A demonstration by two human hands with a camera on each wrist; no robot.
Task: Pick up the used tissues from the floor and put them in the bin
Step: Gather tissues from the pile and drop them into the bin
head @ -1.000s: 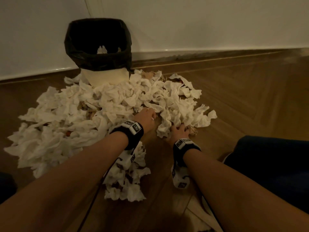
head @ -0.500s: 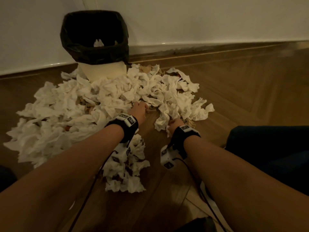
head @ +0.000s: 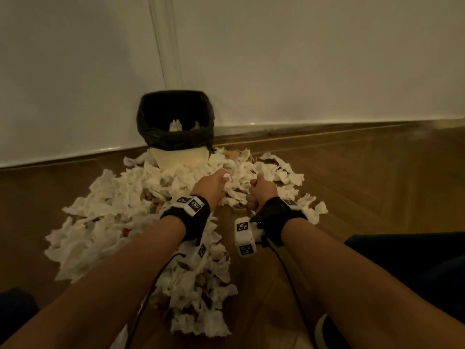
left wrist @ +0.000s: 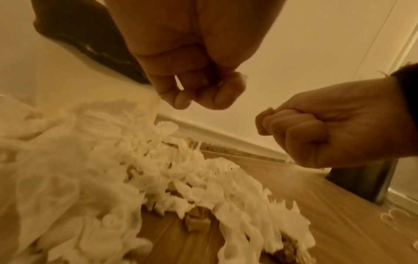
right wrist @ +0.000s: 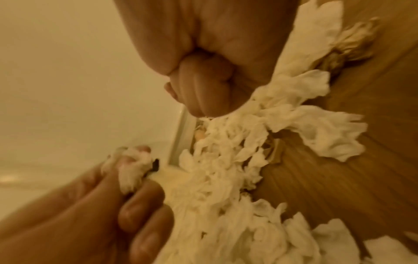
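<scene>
Crumpled white tissues heap the wooden floor below the black-lined bin at twelve o'clock; left hand clutches a wad, right hand fisted, contents hidden.

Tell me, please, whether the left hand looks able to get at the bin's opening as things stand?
Probably yes: the left hand, gripping a tissue, is raised above the pile, and nothing stands between it and the bin, whose top is open.
</scene>
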